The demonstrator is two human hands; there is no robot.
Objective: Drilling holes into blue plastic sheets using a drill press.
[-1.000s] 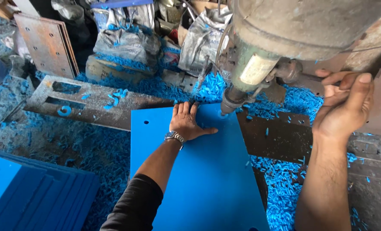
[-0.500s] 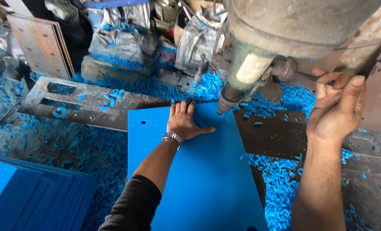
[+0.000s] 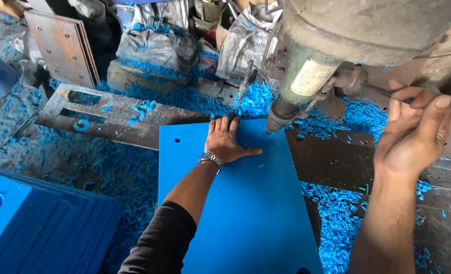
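Two hands — left hand (image 3: 227, 143) flat on blue sheet (image 3: 245, 203), right hand (image 3: 413, 137) gripping lever (image 3: 372, 91)

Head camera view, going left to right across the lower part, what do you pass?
Stack of blue sheets → left hand flat on the blue sheet → blue shavings → right hand on the drill lever.

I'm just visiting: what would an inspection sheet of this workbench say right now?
Surface: dark metal table, strewn with blue shavings.
Job's things: blue sheet flat under the drill press; drill tip at its far right corner.
Clutter: slotted metal plate, stacked blue sheets, sacks.
Hands: left hand flat on the sheet, wearing a watch; right hand grips the handle.
Cables: nothing seen.
Surroundings: rusty drilled plate leaning behind.
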